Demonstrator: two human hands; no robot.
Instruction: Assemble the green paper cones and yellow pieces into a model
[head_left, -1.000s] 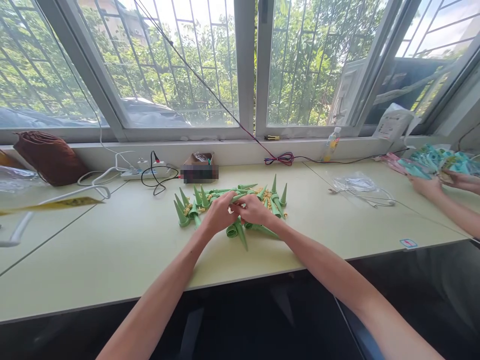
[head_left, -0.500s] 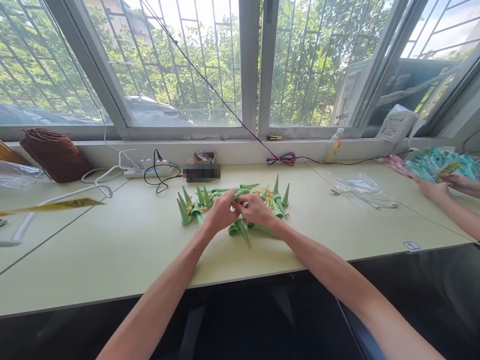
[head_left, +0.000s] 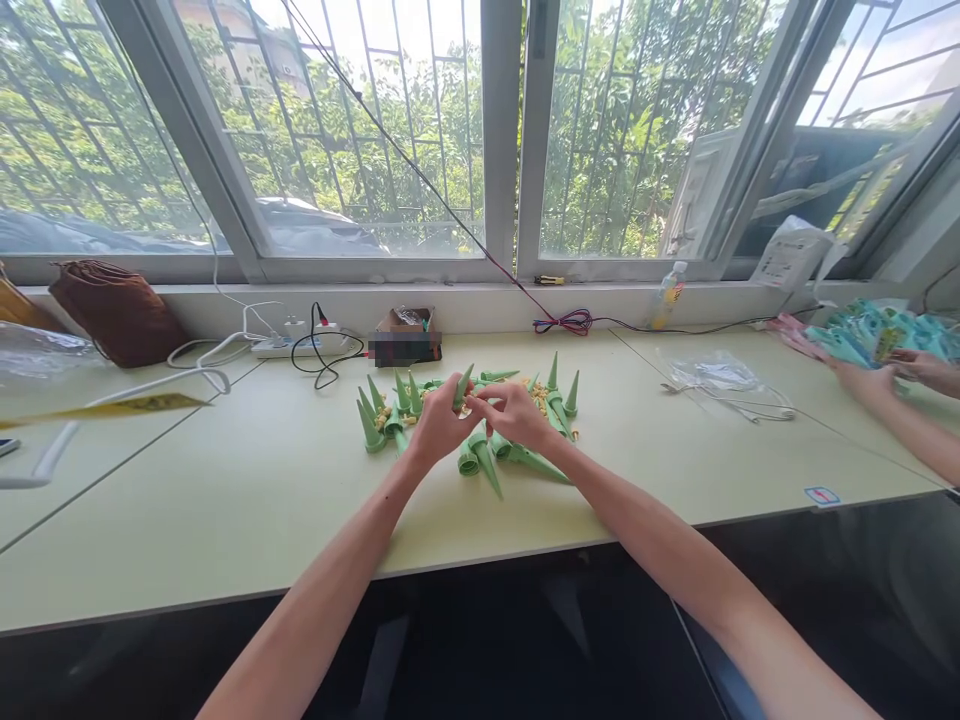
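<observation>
My left hand (head_left: 441,422) is closed around a green plastic cone (head_left: 464,384), whose pointed end sticks up above the fingers. Close against its lower end, my right hand (head_left: 513,412) has its thumb and fingers pinched together; whatever they hold is hidden. More green cones stand upright on the left (head_left: 371,432) and on the right (head_left: 572,394). Several others lie on their sides, among them a cone (head_left: 489,466) just in front of my hands. Small yellowish pieces (head_left: 538,397) are heaped between the cones, partly covered by my hands.
Behind the cones a small open box (head_left: 406,340) stands near a power strip (head_left: 274,346) with cables. A brown pouch (head_left: 120,315) is at the left, a bottle (head_left: 669,296) by the sill. Far right, another person's hands (head_left: 874,385) handle turquoise pieces (head_left: 862,335).
The cone in my left hand has swung from lying slanted to pointing upward. My right hand has shifted slightly, its fingers now at the cone's lower end.
</observation>
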